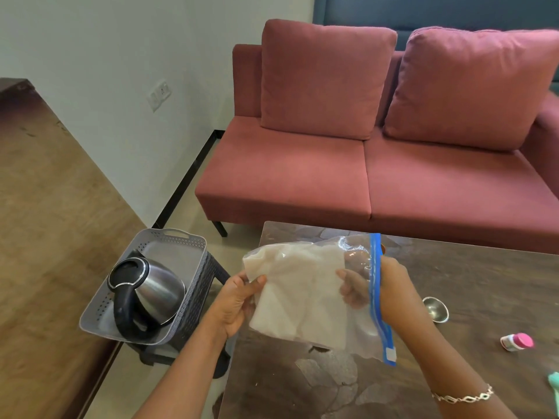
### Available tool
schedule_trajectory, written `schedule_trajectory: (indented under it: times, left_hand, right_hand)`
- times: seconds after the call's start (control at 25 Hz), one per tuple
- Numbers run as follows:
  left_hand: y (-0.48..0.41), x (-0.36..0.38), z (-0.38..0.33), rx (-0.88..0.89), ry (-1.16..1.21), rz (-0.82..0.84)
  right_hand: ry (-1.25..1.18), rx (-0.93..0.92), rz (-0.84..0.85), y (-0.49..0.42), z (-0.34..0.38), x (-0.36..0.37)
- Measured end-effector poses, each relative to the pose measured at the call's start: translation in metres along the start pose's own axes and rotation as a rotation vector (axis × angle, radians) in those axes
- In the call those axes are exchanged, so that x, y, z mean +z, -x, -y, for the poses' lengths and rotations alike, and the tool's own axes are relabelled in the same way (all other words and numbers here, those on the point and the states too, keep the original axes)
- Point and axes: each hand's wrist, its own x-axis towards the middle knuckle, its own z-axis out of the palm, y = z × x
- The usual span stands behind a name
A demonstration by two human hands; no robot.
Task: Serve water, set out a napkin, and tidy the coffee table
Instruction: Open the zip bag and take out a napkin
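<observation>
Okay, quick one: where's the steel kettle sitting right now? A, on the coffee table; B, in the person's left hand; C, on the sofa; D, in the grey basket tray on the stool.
D: the steel kettle sits in the grey basket tray atop the dark stool, left of the coffee table.

A clear zip bag (357, 316) with a blue seal strip is held above the dark, marbled coffee table (472, 285), its opening turned to the right. Inside lies a folded white napkin (299, 294). A steel kettle (145, 293) with a black lid and handle stands in a grey perforated tray (184, 237) left of the table. On the table, near the right edge, sit a small steel cup (435, 309) and a tipped pink-capped bottle (517, 342).
</observation>
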Motion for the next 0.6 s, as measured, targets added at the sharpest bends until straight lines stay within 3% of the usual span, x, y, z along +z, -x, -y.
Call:
schedule_trajectory:
  times: [0.2, 0.44, 0.6]
  left_hand:
    - [0.006, 0.003, -0.002, 0.012, 0.029, 0.072]
    - [0.005, -0.003, -0.003, 0.046, 0.018, 0.042]
    - [0.003, -0.011, 0.001, 0.067, 0.076, -0.013]
  right_hand:
    - [0.005, 0.128, -0.002, 0.003, 0.004, 0.006]
    - [0.212, 0.013, -0.096, 0.009, 0.009, 0.003]
    - [0.113, -0.139, -0.198, 0.017, 0.005, -0.003]
